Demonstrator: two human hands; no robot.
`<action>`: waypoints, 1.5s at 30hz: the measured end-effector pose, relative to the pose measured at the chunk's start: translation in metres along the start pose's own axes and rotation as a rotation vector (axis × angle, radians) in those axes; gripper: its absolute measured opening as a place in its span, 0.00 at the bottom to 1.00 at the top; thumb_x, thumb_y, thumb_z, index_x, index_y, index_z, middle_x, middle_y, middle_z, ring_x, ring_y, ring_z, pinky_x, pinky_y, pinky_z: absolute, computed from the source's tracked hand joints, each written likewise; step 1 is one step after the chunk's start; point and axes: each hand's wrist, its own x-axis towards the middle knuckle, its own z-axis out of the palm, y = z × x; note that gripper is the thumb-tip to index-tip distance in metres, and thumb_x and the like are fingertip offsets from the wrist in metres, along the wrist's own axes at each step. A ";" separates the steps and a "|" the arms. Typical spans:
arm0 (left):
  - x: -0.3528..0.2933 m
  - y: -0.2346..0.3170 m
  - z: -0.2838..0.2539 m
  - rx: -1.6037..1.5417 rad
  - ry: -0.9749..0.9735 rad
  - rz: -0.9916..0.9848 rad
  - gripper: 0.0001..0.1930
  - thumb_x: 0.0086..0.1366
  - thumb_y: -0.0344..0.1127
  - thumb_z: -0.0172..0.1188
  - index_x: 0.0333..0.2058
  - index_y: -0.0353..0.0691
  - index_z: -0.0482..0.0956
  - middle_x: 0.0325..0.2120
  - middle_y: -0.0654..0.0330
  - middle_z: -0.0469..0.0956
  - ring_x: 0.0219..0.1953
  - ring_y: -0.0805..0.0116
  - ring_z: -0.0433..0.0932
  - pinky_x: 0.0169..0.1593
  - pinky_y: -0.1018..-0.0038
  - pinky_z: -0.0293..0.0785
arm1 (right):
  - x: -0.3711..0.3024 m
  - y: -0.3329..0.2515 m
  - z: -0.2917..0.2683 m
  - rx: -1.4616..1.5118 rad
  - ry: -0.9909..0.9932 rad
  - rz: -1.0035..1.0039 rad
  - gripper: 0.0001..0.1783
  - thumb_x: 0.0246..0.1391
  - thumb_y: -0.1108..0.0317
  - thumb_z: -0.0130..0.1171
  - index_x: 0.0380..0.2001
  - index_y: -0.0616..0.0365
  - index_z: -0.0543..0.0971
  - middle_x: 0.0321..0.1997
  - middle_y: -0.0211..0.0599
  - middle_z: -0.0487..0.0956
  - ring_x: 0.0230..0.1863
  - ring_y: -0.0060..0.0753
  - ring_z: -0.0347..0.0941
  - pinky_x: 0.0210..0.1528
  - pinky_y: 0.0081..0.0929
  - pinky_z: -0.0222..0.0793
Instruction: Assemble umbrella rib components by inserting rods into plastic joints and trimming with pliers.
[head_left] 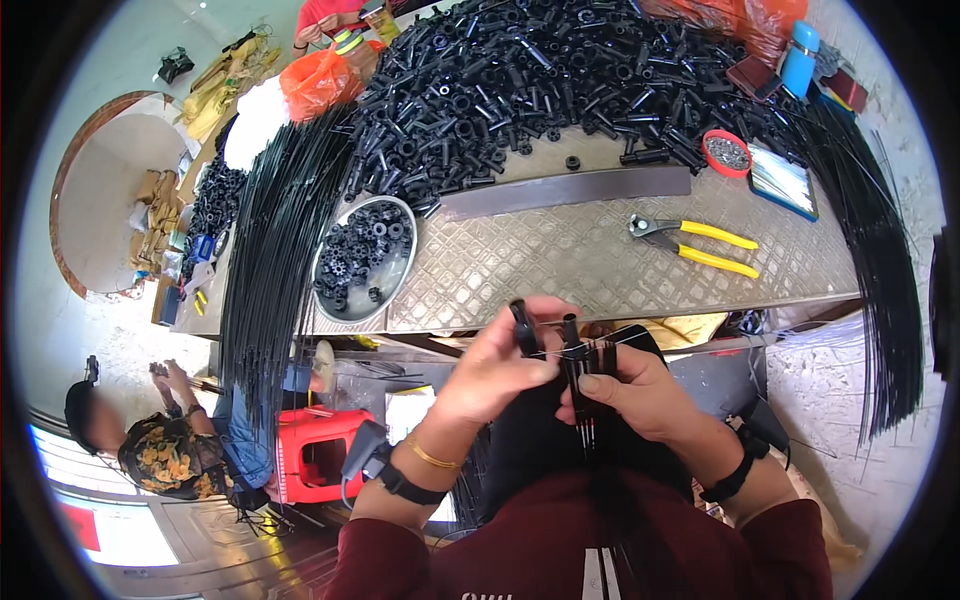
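My left hand [475,378] is closed, with a black tubular plastic piece [521,328] between its fingers. In front of my lap, my right hand [645,395] pinches several thin black rods [584,415], their lower ends pointing down toward me. A second black plastic tube [570,330] stands upright at the top of these rods, between the two hands. A fine light-coloured wire runs across from the left fingers to the rods. How the wire joins the parts is too small to make out.
A big heap of black plastic parts [520,70] covers the table's far side, behind a dark strip [570,192]. Yellow-handled pincers [700,245], a bowl of black toothed rings [362,262], a red dish [727,153] and long black rods [290,220] lie nearer. A person sits at left.
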 end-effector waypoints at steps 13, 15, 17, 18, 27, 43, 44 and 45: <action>0.013 0.038 -0.016 -0.071 0.103 -0.031 0.19 0.61 0.32 0.58 0.50 0.33 0.71 0.36 0.55 0.78 0.39 0.69 0.77 0.44 0.71 0.75 | 0.009 0.001 0.006 -0.072 -0.050 0.092 0.13 0.56 0.66 0.56 0.41 0.62 0.73 0.34 0.40 0.79 0.35 0.34 0.78 0.39 0.30 0.76; 0.014 0.042 -0.013 -0.046 0.061 -0.051 0.18 0.61 0.31 0.59 0.49 0.34 0.71 0.36 0.57 0.78 0.39 0.71 0.77 0.44 0.74 0.74 | 0.012 -0.001 0.007 -0.085 -0.047 0.097 0.13 0.56 0.66 0.56 0.41 0.62 0.73 0.33 0.40 0.79 0.35 0.33 0.78 0.39 0.29 0.77; 0.014 0.044 -0.006 0.087 0.050 -0.048 0.18 0.61 0.30 0.58 0.49 0.33 0.71 0.37 0.55 0.78 0.39 0.70 0.77 0.44 0.74 0.74 | 0.014 -0.001 0.006 -0.099 -0.043 0.105 0.13 0.56 0.65 0.57 0.41 0.62 0.73 0.33 0.40 0.79 0.35 0.33 0.78 0.39 0.29 0.77; 0.013 0.044 -0.005 0.227 0.045 -0.042 0.18 0.60 0.28 0.57 0.50 0.33 0.71 0.37 0.54 0.78 0.39 0.69 0.77 0.44 0.74 0.74 | 0.015 -0.001 0.007 -0.092 -0.050 0.098 0.13 0.56 0.65 0.57 0.41 0.62 0.73 0.33 0.40 0.79 0.35 0.34 0.78 0.39 0.29 0.77; 0.014 0.052 -0.016 0.405 -0.118 -0.146 0.14 0.63 0.31 0.56 0.47 0.38 0.71 0.30 0.70 0.73 0.33 0.84 0.70 0.38 0.83 0.67 | 0.012 -0.002 0.005 -0.066 -0.042 0.128 0.13 0.56 0.65 0.57 0.41 0.61 0.73 0.33 0.39 0.78 0.35 0.33 0.78 0.38 0.29 0.77; -0.008 0.042 -0.016 0.273 -0.019 -0.082 0.25 0.56 0.27 0.62 0.53 0.35 0.66 0.38 0.59 0.78 0.42 0.75 0.75 0.46 0.79 0.70 | 0.013 0.000 0.002 -0.057 -0.148 0.108 0.15 0.57 0.63 0.56 0.44 0.60 0.72 0.34 0.35 0.77 0.35 0.28 0.77 0.40 0.26 0.75; -0.009 0.040 -0.018 0.198 -0.108 -0.035 0.32 0.53 0.26 0.64 0.57 0.35 0.63 0.39 0.57 0.78 0.43 0.72 0.76 0.48 0.77 0.69 | 0.013 -0.001 0.000 -0.044 -0.140 0.098 0.15 0.57 0.63 0.56 0.44 0.60 0.72 0.34 0.35 0.77 0.35 0.28 0.77 0.40 0.26 0.75; -0.010 0.035 -0.018 0.206 -0.151 0.053 0.45 0.46 0.24 0.68 0.62 0.35 0.52 0.39 0.54 0.78 0.45 0.68 0.76 0.53 0.71 0.66 | 0.012 -0.003 0.000 -0.059 -0.168 0.117 0.15 0.57 0.64 0.56 0.45 0.60 0.72 0.33 0.35 0.77 0.35 0.27 0.77 0.39 0.25 0.75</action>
